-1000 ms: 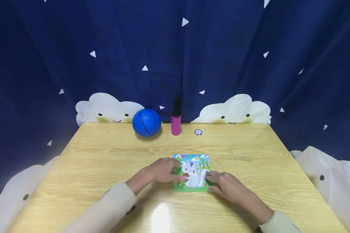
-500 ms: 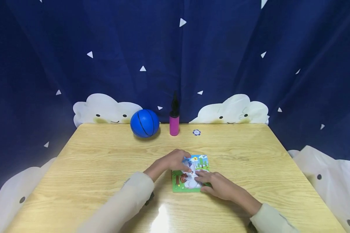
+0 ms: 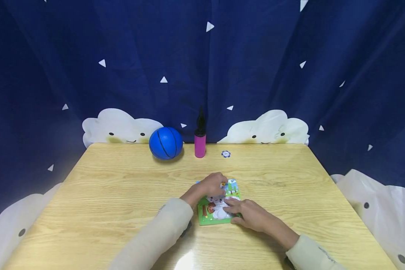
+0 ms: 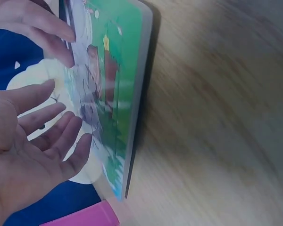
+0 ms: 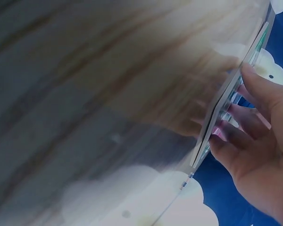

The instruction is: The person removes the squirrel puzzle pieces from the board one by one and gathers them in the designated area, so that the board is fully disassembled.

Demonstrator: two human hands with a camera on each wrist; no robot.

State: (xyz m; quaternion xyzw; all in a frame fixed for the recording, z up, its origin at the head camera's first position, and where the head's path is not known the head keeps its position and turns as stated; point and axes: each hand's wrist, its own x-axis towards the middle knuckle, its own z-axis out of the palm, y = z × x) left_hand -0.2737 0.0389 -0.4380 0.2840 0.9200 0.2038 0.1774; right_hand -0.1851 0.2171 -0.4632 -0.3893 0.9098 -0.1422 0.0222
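Note:
A square jigsaw puzzle (image 3: 207,219) with a grey-white squirrel on a green and blue scene lies flat on the wooden table. Its pale thick edge shows in the left wrist view, where thin seams run across the picture (image 4: 115,94). Over the puzzle's upper part is my left hand (image 3: 214,184), its fingers loosely bent near the picture in the left wrist view (image 4: 42,141). My right hand (image 3: 253,214) rests on the right side, fingers spread on the squirrel and thumb at the edge, as the right wrist view shows (image 5: 259,127). Both hands cover parts of the picture.
At the table's back stand a blue ball (image 3: 166,143) with black lines and a pink pump (image 3: 200,145) with a black top. A blue and white chip (image 3: 225,154) lies right of the pump. A dark blue curtain (image 3: 256,56) hangs behind the table.
My left hand has moved from the puzzle's left edge to the right and up, over its upper part. The right hand has shifted slightly left, further onto the picture.

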